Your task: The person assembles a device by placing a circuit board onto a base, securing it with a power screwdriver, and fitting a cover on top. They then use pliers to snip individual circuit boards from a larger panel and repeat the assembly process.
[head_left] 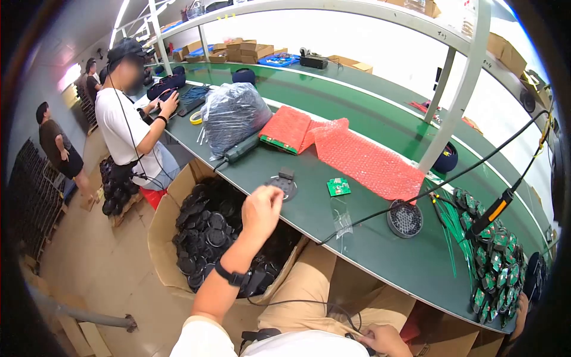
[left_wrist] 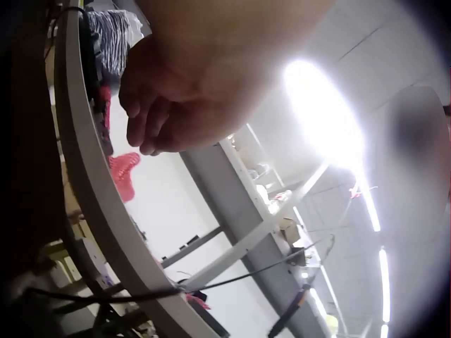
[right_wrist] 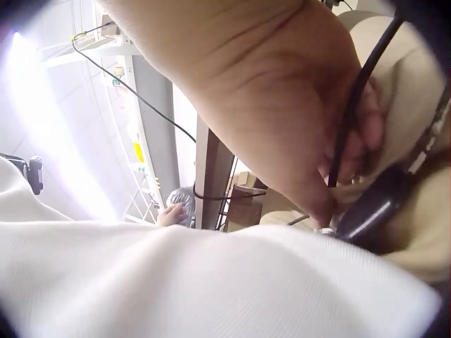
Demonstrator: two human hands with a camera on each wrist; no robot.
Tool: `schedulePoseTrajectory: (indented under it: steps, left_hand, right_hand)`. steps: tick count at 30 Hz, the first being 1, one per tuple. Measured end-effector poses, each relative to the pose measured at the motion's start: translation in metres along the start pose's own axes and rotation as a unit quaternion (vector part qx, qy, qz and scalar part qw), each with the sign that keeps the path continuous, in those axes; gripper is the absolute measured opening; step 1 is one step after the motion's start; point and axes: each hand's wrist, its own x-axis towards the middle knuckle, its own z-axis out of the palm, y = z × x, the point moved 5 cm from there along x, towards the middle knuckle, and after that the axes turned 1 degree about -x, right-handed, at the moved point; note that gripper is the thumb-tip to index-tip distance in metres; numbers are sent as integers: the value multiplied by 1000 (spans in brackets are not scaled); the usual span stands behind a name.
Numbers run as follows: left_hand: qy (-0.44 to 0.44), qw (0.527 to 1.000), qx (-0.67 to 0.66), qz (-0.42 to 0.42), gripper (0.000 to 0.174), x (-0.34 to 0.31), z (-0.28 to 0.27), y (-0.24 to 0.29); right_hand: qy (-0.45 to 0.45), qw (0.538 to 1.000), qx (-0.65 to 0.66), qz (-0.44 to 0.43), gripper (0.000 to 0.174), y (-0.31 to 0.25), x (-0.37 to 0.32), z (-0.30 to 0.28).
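Observation:
My left hand point(head_left: 262, 211) is over the near edge of the green worktable, fingers bent, close to a round black plastic part point(head_left: 284, 187) with a small black block on it. The left wrist view shows its fingers point(left_wrist: 151, 127) loosely curled with nothing between them. My right hand point(head_left: 385, 340) is low at my lap, against the tan trousers. In the right wrist view, a black cable point(right_wrist: 352, 105) crosses in front of the curled fingers, and the thumb is beside a shiny black piece point(right_wrist: 373, 208). I cannot tell whether the right hand grips it.
A carton point(head_left: 159, 250) of black parts stands below the table's left edge. On the table are a green circuit board point(head_left: 339, 187), red bubble wrap point(head_left: 369, 160), a round black container point(head_left: 405, 220), a plastic bag point(head_left: 233, 116) and piled boards point(head_left: 499, 268). Another person point(head_left: 128, 119) works at left.

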Motion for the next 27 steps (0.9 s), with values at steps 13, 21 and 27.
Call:
schedulePoseTrajectory:
  steps: [13,21,27]
  left_hand:
    - [-115,971,29,209,42,44,41,91]
    - [-397,779,-185,449,56,-104,117,235]
    - [-269,872,-206,353,30,-59,100,217]
  right_hand:
    - [150,987,-25,-42,29,38,24,3]
    - [162,974,114,-107,24,-16,16,-48]
    - [208,962,151,-96,23,3,-6,-53]
